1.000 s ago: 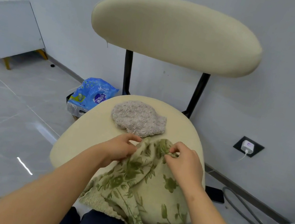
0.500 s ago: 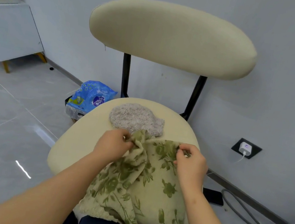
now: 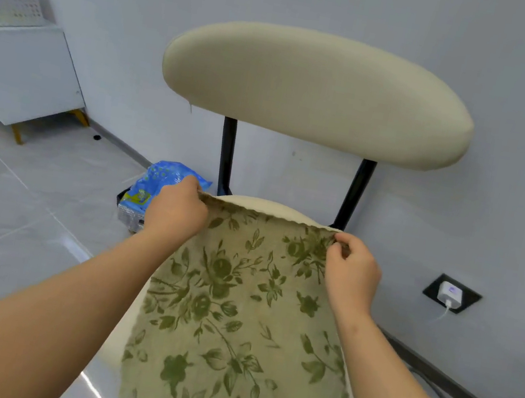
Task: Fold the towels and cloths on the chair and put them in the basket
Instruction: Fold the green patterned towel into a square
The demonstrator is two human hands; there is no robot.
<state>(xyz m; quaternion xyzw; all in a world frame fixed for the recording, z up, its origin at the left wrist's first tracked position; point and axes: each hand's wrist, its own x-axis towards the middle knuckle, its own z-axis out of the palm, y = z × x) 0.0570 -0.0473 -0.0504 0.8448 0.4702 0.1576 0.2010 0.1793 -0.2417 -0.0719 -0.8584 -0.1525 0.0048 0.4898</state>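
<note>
A green floral cloth [image 3: 243,327] is stretched flat in the air over the seat of a cream chair [image 3: 317,90]. My left hand [image 3: 175,210] pinches its upper left corner and my right hand [image 3: 351,272] pinches its upper right corner. The cloth hangs down toward me and covers most of the seat. The grey fluffy cloth on the seat is hidden behind it. No basket shows in this view.
A blue plastic package [image 3: 155,186] sits in a dark bin on the floor left of the chair. A white cabinet [image 3: 18,74] stands at the far left. A wall socket with a white charger [image 3: 451,293] is at the right, with cables along the skirting.
My hands have lifted the floral cloth off the seat and pulled its top corners apart, so it went from bunched to spread flat. It now hides the grey cloth.
</note>
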